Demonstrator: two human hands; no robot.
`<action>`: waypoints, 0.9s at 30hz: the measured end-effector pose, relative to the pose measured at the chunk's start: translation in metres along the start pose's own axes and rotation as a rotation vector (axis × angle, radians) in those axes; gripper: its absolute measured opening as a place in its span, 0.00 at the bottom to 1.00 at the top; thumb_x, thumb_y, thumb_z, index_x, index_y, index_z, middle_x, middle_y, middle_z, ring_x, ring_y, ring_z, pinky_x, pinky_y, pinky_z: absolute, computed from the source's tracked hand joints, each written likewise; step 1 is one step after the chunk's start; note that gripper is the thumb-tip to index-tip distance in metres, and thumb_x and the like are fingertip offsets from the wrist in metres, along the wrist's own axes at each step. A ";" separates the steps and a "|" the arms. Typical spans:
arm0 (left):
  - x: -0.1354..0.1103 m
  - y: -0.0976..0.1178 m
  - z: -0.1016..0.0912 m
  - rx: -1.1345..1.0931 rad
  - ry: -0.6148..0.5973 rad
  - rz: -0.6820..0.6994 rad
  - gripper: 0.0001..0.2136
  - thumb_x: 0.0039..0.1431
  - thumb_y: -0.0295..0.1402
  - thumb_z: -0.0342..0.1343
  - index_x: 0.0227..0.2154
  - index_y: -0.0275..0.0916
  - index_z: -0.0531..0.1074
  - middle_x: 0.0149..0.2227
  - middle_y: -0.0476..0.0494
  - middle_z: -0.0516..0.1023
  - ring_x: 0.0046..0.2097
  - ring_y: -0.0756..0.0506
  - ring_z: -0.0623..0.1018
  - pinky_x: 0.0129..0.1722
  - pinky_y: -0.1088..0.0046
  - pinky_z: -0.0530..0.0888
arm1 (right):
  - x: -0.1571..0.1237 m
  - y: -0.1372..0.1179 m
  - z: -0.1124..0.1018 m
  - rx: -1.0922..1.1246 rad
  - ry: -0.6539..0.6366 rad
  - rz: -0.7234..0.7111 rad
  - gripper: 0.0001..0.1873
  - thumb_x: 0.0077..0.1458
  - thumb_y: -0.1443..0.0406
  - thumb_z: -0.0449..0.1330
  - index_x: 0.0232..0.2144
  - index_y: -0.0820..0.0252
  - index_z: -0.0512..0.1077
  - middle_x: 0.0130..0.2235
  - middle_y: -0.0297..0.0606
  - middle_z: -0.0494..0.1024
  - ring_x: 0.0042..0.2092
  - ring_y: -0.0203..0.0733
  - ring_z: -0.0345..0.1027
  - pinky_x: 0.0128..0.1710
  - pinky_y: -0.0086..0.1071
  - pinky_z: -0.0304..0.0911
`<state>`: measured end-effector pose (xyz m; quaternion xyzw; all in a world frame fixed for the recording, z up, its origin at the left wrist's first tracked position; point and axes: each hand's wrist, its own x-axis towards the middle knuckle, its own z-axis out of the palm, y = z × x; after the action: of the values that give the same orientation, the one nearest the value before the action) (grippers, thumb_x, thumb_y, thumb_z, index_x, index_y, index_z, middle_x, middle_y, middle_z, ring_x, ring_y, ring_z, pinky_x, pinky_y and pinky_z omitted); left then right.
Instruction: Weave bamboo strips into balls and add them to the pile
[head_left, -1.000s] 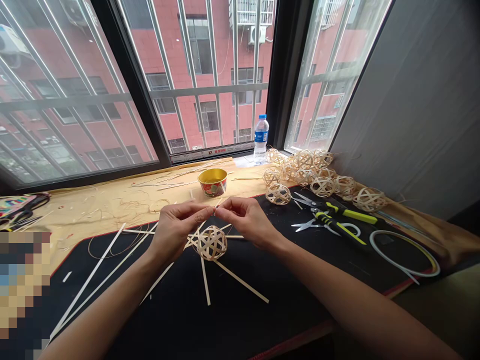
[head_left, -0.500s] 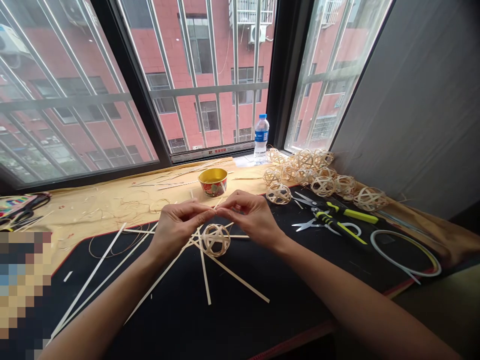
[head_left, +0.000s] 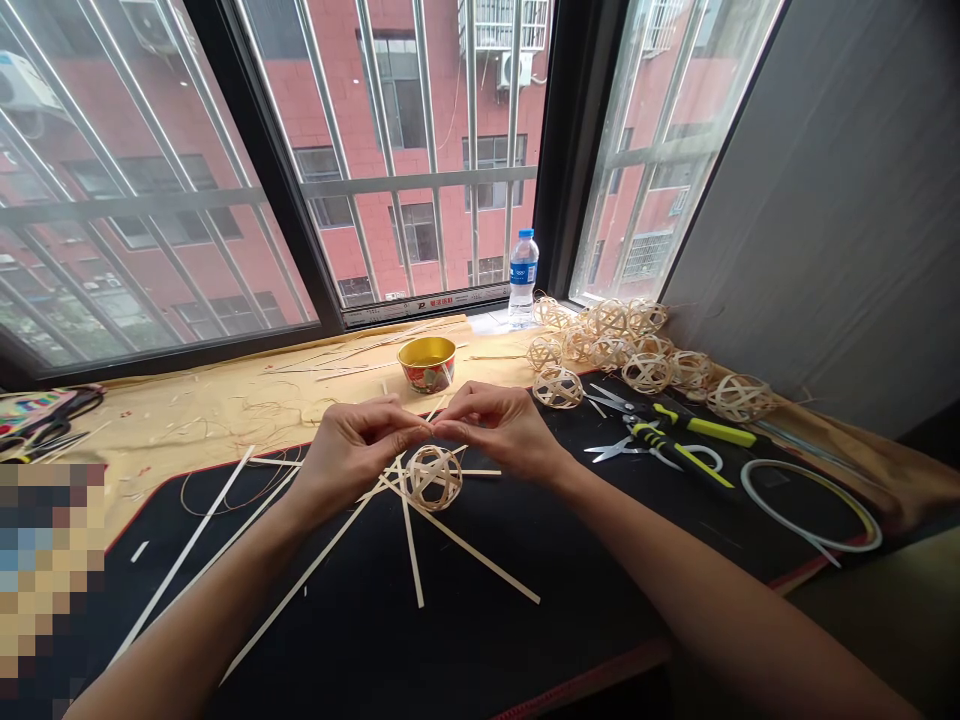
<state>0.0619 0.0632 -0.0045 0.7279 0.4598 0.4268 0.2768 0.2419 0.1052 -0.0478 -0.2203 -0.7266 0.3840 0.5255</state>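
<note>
Right now, a person is working with both bare hands over the middle of a desk (head_left: 172, 430) that is running along a barred window (head_left: 420, 180). The left hand (head_left: 356, 447) and the right hand (head_left: 502, 425) are both curled closed, drawn together in a tight pinch with their fingertips almost meeting just above a woven bamboo ball (head_left: 433, 478). Whatever they are gripping is too thin to make out from here, so I cannot tell which strip, if any, is between them. The open-latticed ball is sitting on a black mat (head_left: 480, 640) directly below the hands, just beside the left wrist, and long bamboo strips (head_left: 469, 550) are poking out of it in a loose star across the mat. A gold-lined bowl (head_left: 426, 362) is standing near the desk's far edge beyond the hands, while thin bamboo shavings (head_left: 262, 405) are littering the far left side. Toward the far right corner, a water bottle (head_left: 523, 280) is standing against the window frame beside a cluster of similar woven balls (head_left: 645, 372). Two pairs of scissors (head_left: 660, 435) with yellow-and-black handles are lying on the mat right of the right hand, and a coil of white strip (head_left: 810, 505) is resting near the desk's right end.
</note>
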 end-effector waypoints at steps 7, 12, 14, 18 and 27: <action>-0.001 -0.003 0.001 0.033 -0.010 -0.010 0.07 0.49 0.35 0.64 0.26 0.37 0.81 0.19 0.49 0.70 0.23 0.53 0.65 0.21 0.78 0.60 | 0.001 0.001 0.000 0.010 -0.006 -0.019 0.05 0.48 0.64 0.66 0.27 0.61 0.79 0.26 0.36 0.76 0.29 0.35 0.64 0.28 0.30 0.56; -0.001 -0.002 0.002 -0.001 0.030 -0.011 0.06 0.48 0.35 0.63 0.25 0.38 0.82 0.20 0.49 0.72 0.24 0.53 0.65 0.22 0.77 0.60 | 0.000 0.000 0.002 0.038 0.003 -0.007 0.06 0.50 0.64 0.65 0.31 0.61 0.79 0.29 0.36 0.74 0.30 0.34 0.63 0.29 0.29 0.59; -0.001 -0.002 0.003 -0.016 0.045 -0.021 0.05 0.49 0.34 0.63 0.26 0.38 0.82 0.21 0.49 0.73 0.24 0.53 0.65 0.23 0.78 0.61 | 0.000 -0.002 0.003 0.026 0.041 -0.065 0.06 0.50 0.66 0.65 0.33 0.61 0.78 0.31 0.36 0.73 0.31 0.33 0.62 0.31 0.29 0.60; -0.001 -0.005 0.006 -0.095 0.035 -0.074 0.06 0.48 0.35 0.64 0.25 0.39 0.81 0.20 0.49 0.72 0.24 0.53 0.64 0.23 0.78 0.61 | -0.001 -0.004 0.004 -0.104 0.093 -0.261 0.04 0.51 0.71 0.64 0.32 0.61 0.76 0.33 0.36 0.72 0.32 0.33 0.63 0.32 0.28 0.63; 0.001 -0.004 0.003 -0.030 -0.021 -0.060 0.11 0.47 0.40 0.64 0.21 0.36 0.80 0.19 0.48 0.70 0.24 0.52 0.64 0.23 0.78 0.61 | -0.004 0.001 0.005 -0.361 0.065 -0.504 0.06 0.56 0.71 0.59 0.35 0.59 0.75 0.35 0.38 0.72 0.36 0.35 0.69 0.36 0.29 0.67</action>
<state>0.0628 0.0659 -0.0092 0.7139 0.4722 0.4174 0.3052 0.2388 0.1010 -0.0515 -0.1350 -0.7977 0.0989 0.5793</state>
